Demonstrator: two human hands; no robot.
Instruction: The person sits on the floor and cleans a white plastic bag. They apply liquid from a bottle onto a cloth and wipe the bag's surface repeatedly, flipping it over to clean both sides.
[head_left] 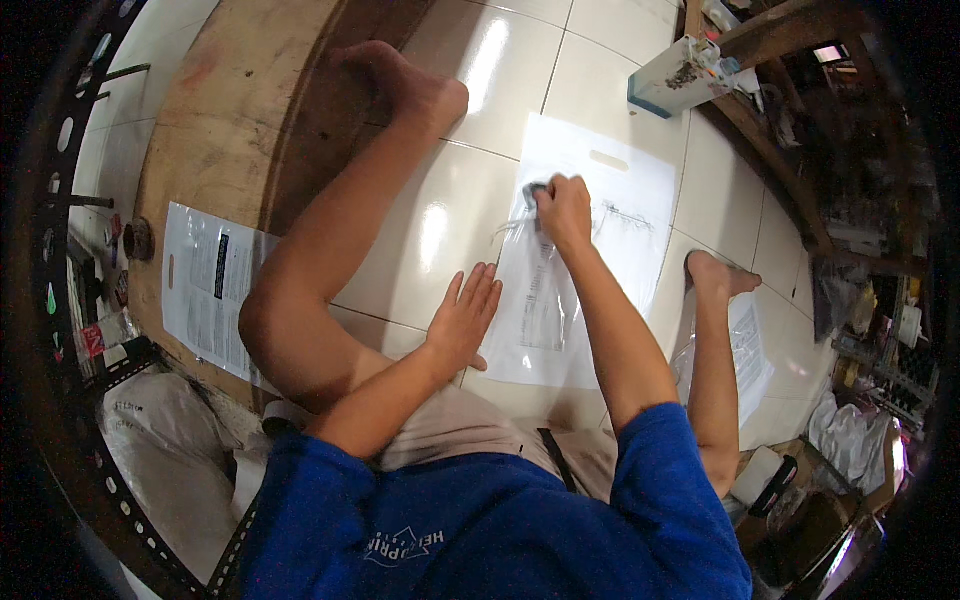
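A white plastic bag (625, 290) with a cut-out handle slot lies flat on the tiles between my legs. Grey smears and faded print mark its surface, and its left side looks wrinkled and shiny. My right hand (567, 210) is closed around a small dark wad (535, 190), pressed on the bag's upper left part. The fingers mostly cover the wad, so its material is unclear. Along the bag's lower left edge, my left hand (466, 318) rests with its fingers stretched out and nothing in it.
Another printed plastic bag (205, 285) lies on the wooden board (215, 120) at left; one more (745, 350) is by my right foot. A whitish container with blue at its base (675, 80) stands at the far right. Cluttered shelves (880, 330) line the right side.
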